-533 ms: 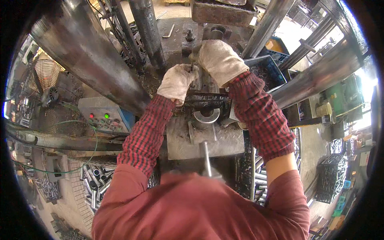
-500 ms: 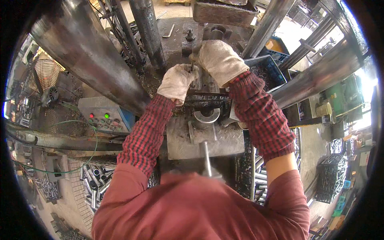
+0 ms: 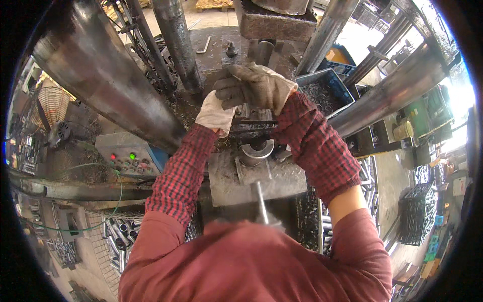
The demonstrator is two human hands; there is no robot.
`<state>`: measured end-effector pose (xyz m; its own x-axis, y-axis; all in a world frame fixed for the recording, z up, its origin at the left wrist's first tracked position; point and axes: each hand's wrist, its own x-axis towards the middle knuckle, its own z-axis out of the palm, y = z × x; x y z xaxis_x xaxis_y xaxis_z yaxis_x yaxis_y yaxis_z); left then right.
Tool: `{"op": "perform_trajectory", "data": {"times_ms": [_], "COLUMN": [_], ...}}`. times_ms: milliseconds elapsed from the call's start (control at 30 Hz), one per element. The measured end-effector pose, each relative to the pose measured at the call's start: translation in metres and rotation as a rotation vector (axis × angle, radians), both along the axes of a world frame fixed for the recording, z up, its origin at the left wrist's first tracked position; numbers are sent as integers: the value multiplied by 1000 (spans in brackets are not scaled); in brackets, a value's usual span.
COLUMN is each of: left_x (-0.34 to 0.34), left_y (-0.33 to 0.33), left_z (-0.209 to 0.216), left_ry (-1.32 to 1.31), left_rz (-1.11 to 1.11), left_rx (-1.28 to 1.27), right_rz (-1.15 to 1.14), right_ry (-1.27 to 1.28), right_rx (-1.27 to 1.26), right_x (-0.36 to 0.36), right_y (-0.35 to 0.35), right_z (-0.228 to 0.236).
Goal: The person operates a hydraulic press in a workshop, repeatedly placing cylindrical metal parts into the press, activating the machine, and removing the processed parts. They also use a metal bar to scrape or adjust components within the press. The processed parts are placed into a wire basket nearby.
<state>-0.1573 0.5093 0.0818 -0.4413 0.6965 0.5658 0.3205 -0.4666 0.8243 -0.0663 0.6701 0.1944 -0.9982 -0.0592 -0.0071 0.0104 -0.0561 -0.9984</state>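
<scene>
Die block (image 3: 254,126) of the press sits mid-frame, on the steel bed plate (image 3: 282,181), just above a shiny round ring/bush (image 3: 255,150) set in that plate. Both gloved hands are on it.

Right hand (image 3: 256,86), dark dirty work glove, lies over the top of the block w/ fingers curled leftward and down, closed on something at the block's top edge; what exactly is under the palm can't be told, the glove hides it. Left hand (image 3: 215,113), paler glove, is tucked underneath and left of the right one, pressed against the block's left side. Fingers hidden by the right glove, so whether it grips or just steadies can't be told.

Around: thick steel columns (image 3: 100,80) slant across left and right, the ram block (image 3: 276,22) hangs above the work, apart from the hands. Blue bin (image 3: 329,83) w/ small dark metal bits sits right of the right wrist. Control box (image 3: 126,158) w/ red + green lamps on the left. Short tube pieces (image 3: 118,236) piled low left. A rod/handle (image 3: 260,201) sticks up from the bed toward the person.

Progress, judging only by this: a piece seems to be getting seated at the die, hands in the work zone, ram up, so the pressing stroke looks not yet done. Ring below appears empty.
</scene>
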Motion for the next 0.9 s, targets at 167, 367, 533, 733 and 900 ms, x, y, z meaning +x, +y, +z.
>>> {"op": "perform_trajectory", "data": {"times_ms": [167, 367, 533, 733, 900], "left_x": [8, 11, 10, 10, 26], "left_y": [-10, 6, 31, 47, 37], "left_z": [38, 45, 13, 19, 43], "left_ry": [424, 1157, 220, 261, 466], "left_rz": [262, 359, 246, 298, 345], "left_rx": [-580, -660, -450, -470, -502], "right_rz": [20, -177, -230, -280, -2], "right_ry": [40, 224, 239, 31, 152], "right_rx": [680, 1670, 1624, 1772, 1805], "right_x": [10, 6, -18, 34, 43], "right_y": [-1, -10, -5, -25, -30], "right_z": [45, 54, 25, 52, 99]}}
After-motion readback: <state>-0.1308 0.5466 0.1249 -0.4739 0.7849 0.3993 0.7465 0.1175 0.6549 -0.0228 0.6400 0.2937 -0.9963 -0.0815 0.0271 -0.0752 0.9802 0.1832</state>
